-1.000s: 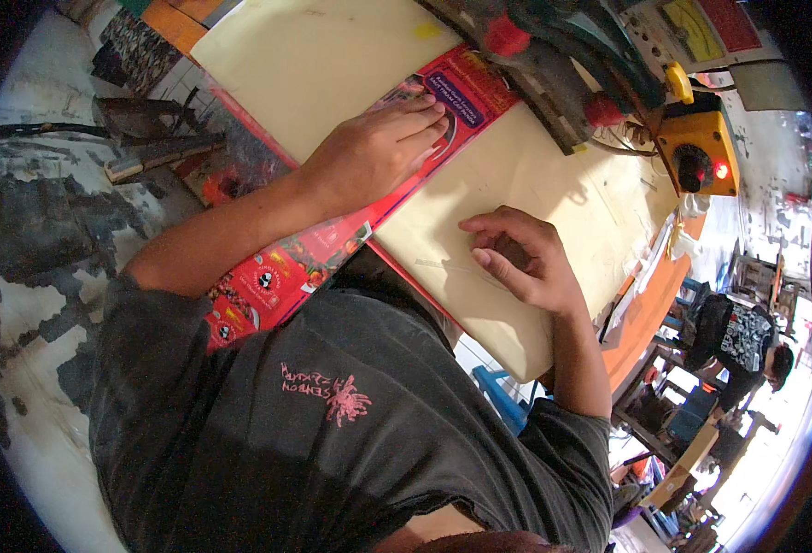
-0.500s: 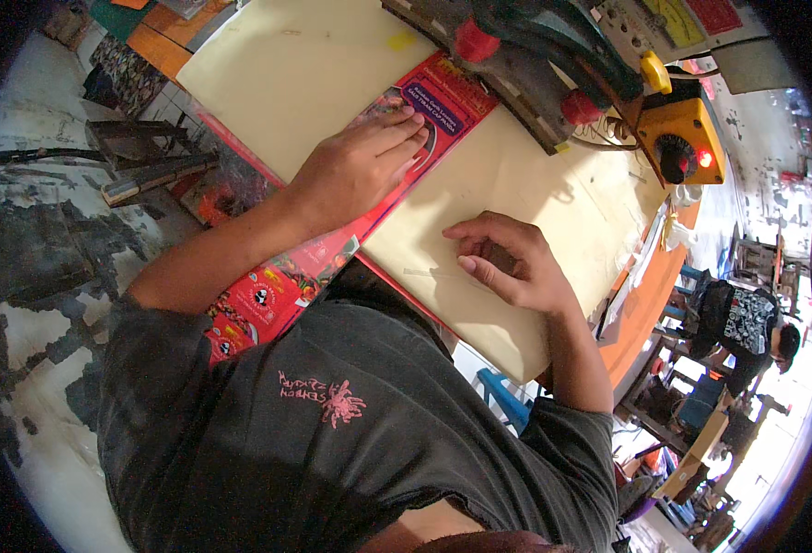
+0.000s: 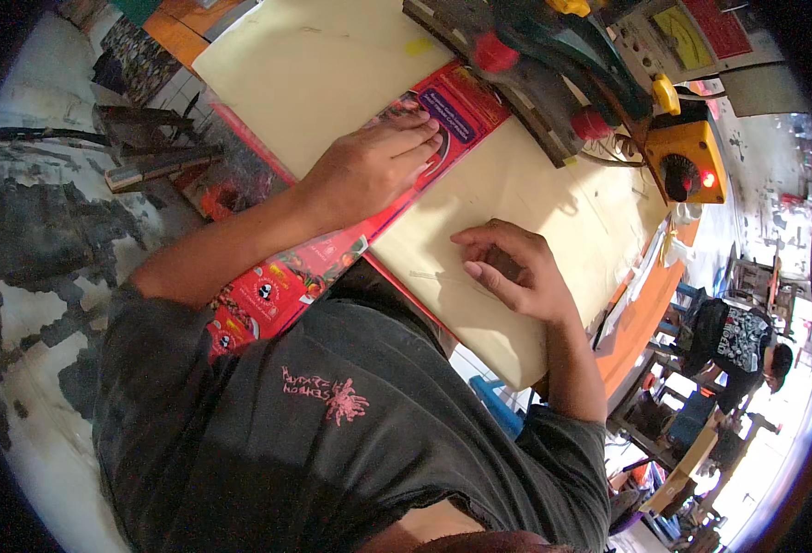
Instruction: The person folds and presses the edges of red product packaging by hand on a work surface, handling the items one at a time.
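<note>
My left hand (image 3: 369, 170) lies flat, palm down, on a red and blue strip of printed plastic packaging film (image 3: 355, 241). Its fingers are stretched out toward the film's far end, which reaches the edge of a heat-sealer-like machine (image 3: 516, 88) with a dark green arm and red knobs. The near end of the strip runs down over my lap and past my left forearm. To the right, my right hand (image 3: 521, 267) is over the cream work surface (image 3: 479, 318), fingers loosely curved and thumb apart, with nothing in it.
A yellow control box (image 3: 687, 161) with a black dial and a lit red lamp stands right of the machine, below a panel with a meter (image 3: 682, 39). White scraps (image 3: 668, 241) lie along the orange table edge (image 3: 641, 318). Another person (image 3: 737, 341) is far off right.
The whole view has shifted slightly. Both hands keep nearly the same places, the left flat on the film and the right over the work surface.
</note>
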{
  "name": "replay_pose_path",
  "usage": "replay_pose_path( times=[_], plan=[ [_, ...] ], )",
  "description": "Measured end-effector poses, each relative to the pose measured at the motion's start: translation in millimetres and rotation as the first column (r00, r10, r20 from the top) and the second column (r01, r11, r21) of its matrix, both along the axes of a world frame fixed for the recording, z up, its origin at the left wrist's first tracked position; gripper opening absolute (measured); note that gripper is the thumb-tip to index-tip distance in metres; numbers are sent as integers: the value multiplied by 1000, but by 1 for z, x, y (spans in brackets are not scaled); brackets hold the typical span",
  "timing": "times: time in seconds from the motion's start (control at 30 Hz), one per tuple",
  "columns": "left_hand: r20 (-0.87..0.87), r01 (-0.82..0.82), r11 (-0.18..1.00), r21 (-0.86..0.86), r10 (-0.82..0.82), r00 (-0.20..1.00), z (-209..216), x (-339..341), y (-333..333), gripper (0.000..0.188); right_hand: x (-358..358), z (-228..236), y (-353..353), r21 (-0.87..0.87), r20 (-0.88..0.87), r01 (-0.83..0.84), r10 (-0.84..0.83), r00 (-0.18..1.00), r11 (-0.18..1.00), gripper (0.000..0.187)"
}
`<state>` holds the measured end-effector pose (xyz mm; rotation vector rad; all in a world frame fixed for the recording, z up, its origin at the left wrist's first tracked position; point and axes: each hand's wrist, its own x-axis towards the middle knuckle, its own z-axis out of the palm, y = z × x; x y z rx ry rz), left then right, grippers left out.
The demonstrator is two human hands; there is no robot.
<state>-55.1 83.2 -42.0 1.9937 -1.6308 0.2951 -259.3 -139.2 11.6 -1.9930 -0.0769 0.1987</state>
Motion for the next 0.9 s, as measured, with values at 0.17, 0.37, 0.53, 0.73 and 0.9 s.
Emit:
replay_pose_path(
  times=[0.17,0.37,0.53,0.73,0.9],
  plan=[
    [-5,-15,1000,-3,15,1000,-2,-1,0,41,-2,-4,-2,10,1,-3,3,1000,1000,32],
    [16,-24,1000,3,24,1000,1,-1,-1,41,0,-3,-2,-5,19,-14,14,1000,1000,32],
    [20,-35,999,11,34,999,0,-2,-1,41,-1,-3,-2,0,21,-15,15,1000,1000,32],
    [30,-37,999,11,37,999,1,-2,-1,40,0,-3,-2,11,29,-16,16,999,1000,32],
    [9,-31,1000,-2,31,999,0,-2,-2,39,-1,-6,-2,19,43,-12,11,999,1000,31]
  ],
)
